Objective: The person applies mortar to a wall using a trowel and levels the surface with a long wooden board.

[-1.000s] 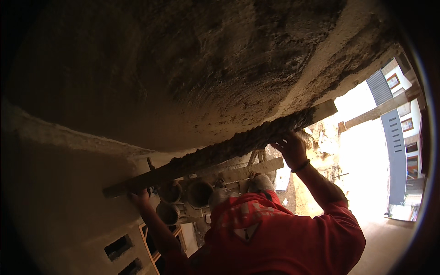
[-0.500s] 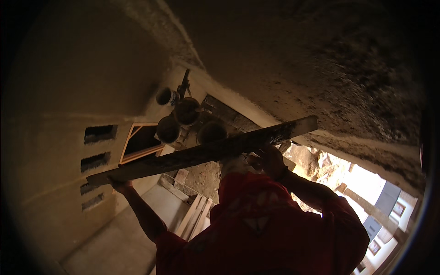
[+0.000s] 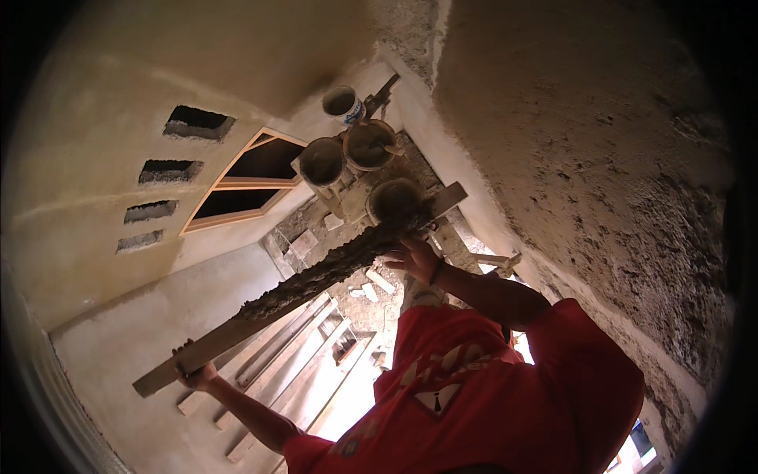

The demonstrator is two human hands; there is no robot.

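A long, straight wooden board (image 3: 225, 341), like a plasterer's straightedge, slants across the view in front of me, from low on the left to high on the right. Wet grey mortar (image 3: 316, 276) clings thickly along the middle and right part of it. My left hand (image 3: 196, 374) is wrapped round its lower left end, fingertips showing over the far edge. Toward the upper right end, my right hand (image 3: 417, 261) grips the near edge beside the mortar; some of its fingers are hidden by the board.
Below stand several mortar buckets (image 3: 322, 162), one a white pail (image 3: 343, 104). A rough plastered wall (image 3: 600, 197) rises close on my right. The left wall (image 3: 87, 229) has several slots and a wood-framed window (image 3: 245, 183). Planks (image 3: 284, 371) lie lower down.
My view has turned and brightened. The board now slopes more steeply, its left end lower, and its mortar-covered face has come into sight. Both hands stay on it.
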